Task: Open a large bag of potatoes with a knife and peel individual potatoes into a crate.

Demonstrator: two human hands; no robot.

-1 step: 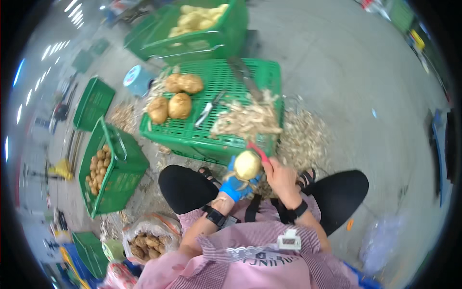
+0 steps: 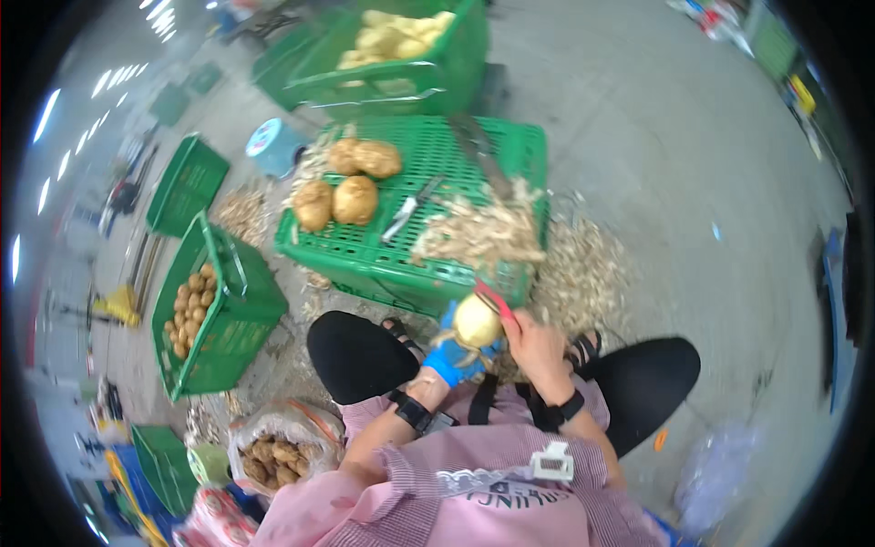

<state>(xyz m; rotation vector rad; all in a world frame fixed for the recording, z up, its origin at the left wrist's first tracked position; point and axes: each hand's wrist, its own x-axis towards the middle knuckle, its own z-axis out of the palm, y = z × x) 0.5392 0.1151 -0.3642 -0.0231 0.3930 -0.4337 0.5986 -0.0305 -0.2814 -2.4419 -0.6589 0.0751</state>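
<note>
In my blue-gloved left hand (image 2: 458,358) sits a mostly peeled, pale potato (image 2: 477,321), with strips of skin hanging about the glove. My bare right hand (image 2: 536,349) is closed round a red peeler (image 2: 495,301), whose head lies against the potato's upper right side. Just beyond stands an upturned green crate (image 2: 365,264) that serves as a table. On it lie several unpeeled potatoes (image 2: 355,200), a second peeler (image 2: 412,210) with a pale handle, a heap of peelings (image 2: 478,228) and a long dark flat strip (image 2: 480,155).
Behind the crate is a green basket (image 2: 392,91) of peeled potatoes. At left stand a basket (image 2: 228,319) of unpeeled potatoes, another green basket (image 2: 189,187) and a light blue tub (image 2: 276,149). An open sack (image 2: 319,447) of potatoes is by my left side. Peelings (image 2: 583,273) cover the floor right of the crate.
The whole view has shifted slightly, so the crate and baskets appear a little further right. Both hands still hold the potato and the peeler, whose head sits slightly lower against the potato.
</note>
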